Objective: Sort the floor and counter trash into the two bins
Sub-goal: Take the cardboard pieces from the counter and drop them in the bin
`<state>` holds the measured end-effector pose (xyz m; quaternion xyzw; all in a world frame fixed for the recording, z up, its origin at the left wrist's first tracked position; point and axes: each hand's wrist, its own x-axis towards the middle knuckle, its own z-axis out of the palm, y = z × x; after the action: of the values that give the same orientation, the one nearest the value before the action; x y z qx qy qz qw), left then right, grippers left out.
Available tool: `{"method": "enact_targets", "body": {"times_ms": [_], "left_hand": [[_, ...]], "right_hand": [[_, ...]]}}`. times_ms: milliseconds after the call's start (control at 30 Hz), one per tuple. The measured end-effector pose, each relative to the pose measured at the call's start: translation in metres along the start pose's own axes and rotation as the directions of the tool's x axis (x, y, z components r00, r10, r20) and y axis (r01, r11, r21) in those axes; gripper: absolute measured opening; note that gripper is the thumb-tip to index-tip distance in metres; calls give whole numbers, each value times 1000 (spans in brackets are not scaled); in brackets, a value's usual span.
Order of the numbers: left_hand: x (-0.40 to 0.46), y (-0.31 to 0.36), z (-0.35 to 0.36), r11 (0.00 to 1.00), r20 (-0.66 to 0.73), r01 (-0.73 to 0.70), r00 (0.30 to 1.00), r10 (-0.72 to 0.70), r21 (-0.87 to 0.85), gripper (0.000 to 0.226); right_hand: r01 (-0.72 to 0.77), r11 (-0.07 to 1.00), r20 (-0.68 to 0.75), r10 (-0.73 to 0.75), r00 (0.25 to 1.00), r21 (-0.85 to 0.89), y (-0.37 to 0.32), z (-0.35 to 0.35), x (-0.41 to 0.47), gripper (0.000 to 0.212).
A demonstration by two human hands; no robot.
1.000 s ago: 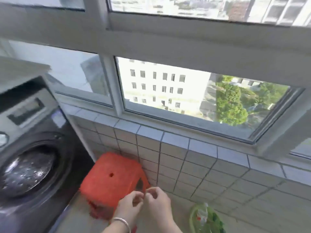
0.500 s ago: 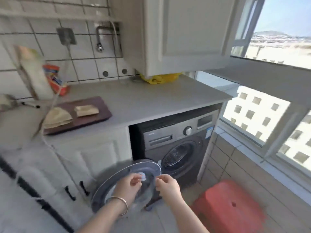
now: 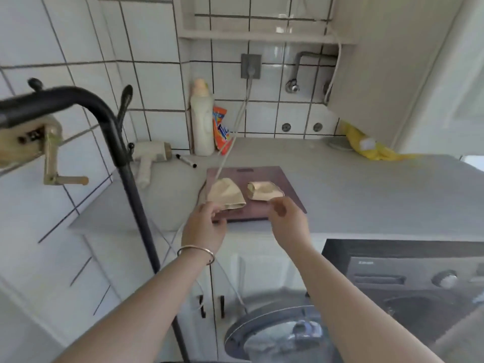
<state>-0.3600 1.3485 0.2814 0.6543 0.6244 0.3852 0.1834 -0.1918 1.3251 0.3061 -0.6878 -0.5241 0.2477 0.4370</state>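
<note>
Compared with half a second earlier, both hands have risen from in front of the washing machine door to the counter edge, and the view now faces the tiled wall.

Left hand (image 3: 204, 226), with a bracelet (image 3: 196, 254) on its wrist, has its fingers curled at the near edge of the left crumpled paper piece (image 3: 226, 193); whether it grips the paper cannot be determined. Right hand (image 3: 286, 218) is loosely curled and holds nothing, just in front of the right crumpled paper piece (image 3: 264, 191).

Both paper pieces lie side by side, apart, on a dark board (image 3: 285, 184) on the grey counter (image 3: 366, 184). Behind the board a white cable (image 3: 237, 121) descends from a wall socket (image 3: 251, 66). A white bottle (image 3: 201, 119), an orange packet (image 3: 221, 127), a hair dryer (image 3: 150, 155) and a pen (image 3: 186, 161) occupy the back left. A yellow bag (image 3: 366, 146) lies at the back right. The washing machine (image 3: 408, 284) sits below the counter.
</note>
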Motion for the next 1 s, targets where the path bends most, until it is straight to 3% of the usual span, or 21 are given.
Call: {"method": "enact_targets", "body": {"times_ms": [133,333,433,533,733,833,1000], "left_hand": [[45,1,13,986,-29,-75,996,80,151,42],[81,-11,29,955,61,-155,988,144,254,75],[98,-20,31,890,189,-237,966,174,391,99],[112,-29,30,814,330,-289,935,127,504,101],[120,-44,33,882,287,-288,940,185,372,90],[121,-41,39,898,262,-312,936,235,311,89],[112,-12,52,914,-21,-393,918,397,97,82]], "right_hand": [[68,969,16,-66,998,-238,-3,11,58,34],[8,895,75,28,997,-446,-2,36,107,60],[-44,871,71,90,993,-490,-3,51,117,65],[-107,841,45,154,987,-531,-3,61,123,66],[-193,862,-100,165,981,-469,2,64,118,61],[-229,917,-178,179,968,-327,3,61,109,59],[-273,955,-372,213,903,-115,12,39,87,63]]}}
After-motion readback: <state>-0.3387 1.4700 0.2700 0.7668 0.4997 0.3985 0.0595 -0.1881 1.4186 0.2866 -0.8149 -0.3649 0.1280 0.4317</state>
